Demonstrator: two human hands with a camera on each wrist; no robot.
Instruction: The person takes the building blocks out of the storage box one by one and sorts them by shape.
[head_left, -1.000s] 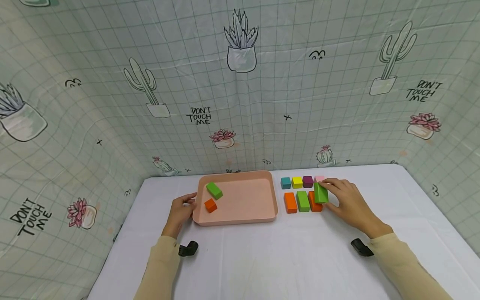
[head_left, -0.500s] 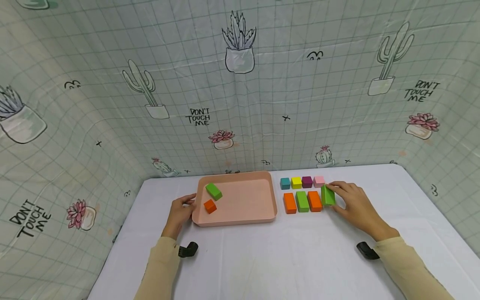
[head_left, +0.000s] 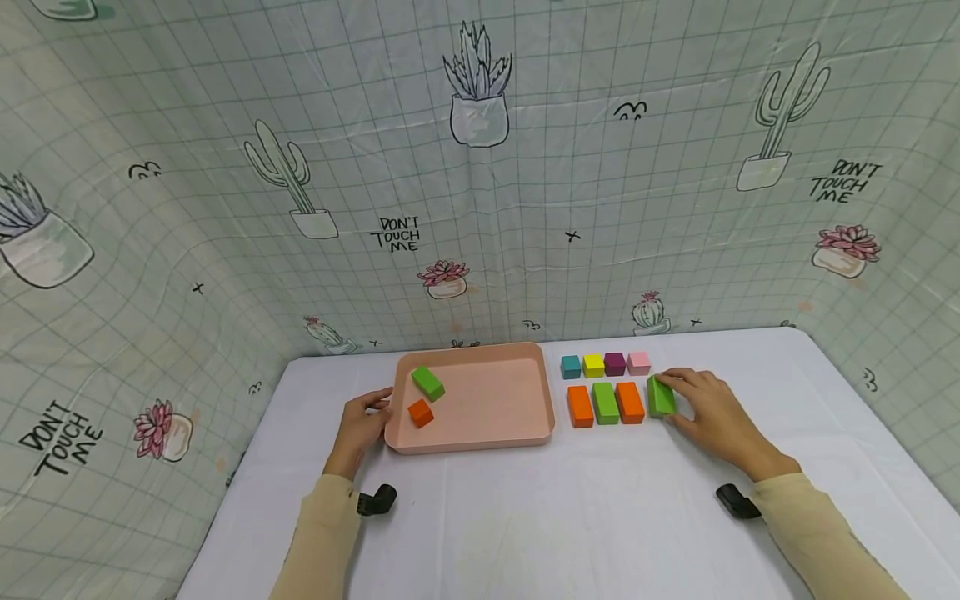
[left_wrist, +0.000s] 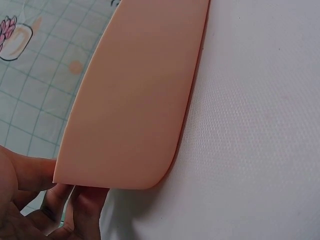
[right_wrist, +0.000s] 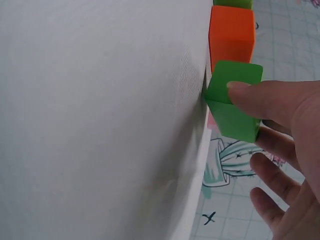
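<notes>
My right hand (head_left: 712, 421) pinches a green rectangular block (head_left: 661, 397) between thumb and fingers at the right end of a row of blocks. In the right wrist view the thumb presses the near end of this green block (right_wrist: 232, 115), beside an orange block (right_wrist: 231, 35). My left hand (head_left: 362, 427) holds the left edge of a shallow peach tray (head_left: 487, 443). The left wrist view shows the thumb at the rim and fingers against the end wall of the tray (left_wrist: 130, 100). Inside the tray lie a green block (head_left: 428, 383) and a small orange cube (head_left: 421, 412).
Right of the tray stand an orange block (head_left: 580, 407), a green block (head_left: 605, 403) and another orange block (head_left: 630, 402). Behind them are teal (head_left: 571, 367), yellow (head_left: 593, 365), purple (head_left: 615, 363) and pink (head_left: 639, 363) cubes. A printed cloth backdrop (head_left: 525, 208) rises behind the white table (head_left: 510, 517).
My right hand has carried the green block from over the right-hand orange block to the right, down beside it. The pink cube came into full view. My left hand has stayed at the tray.
</notes>
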